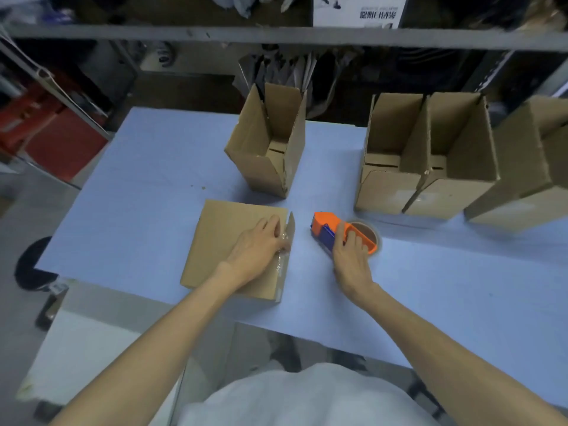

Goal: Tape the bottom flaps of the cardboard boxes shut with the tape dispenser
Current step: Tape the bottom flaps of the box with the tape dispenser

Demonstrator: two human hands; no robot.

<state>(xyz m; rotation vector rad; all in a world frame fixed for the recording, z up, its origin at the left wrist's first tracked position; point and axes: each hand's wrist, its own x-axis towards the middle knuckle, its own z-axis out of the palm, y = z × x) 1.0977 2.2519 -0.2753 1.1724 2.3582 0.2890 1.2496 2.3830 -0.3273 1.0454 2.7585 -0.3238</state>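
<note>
From here I see the left hand [259, 245] lying flat with straight fingers, pressing the taped edge of the cardboard box [224, 241] on the blue table [138, 179]. At its 3 o'clock, just clear of that box, the right hand [350, 256] curls round the orange tape dispenser [322, 221], which rests on the table. An open box [270, 149] stands upright at 12 o'clock, and further open boxes [430, 158] cluster at 2 o'clock.

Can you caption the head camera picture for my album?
Taping time: left hand presses a cardboard box, right hand grips the orange tape dispenser.
</note>
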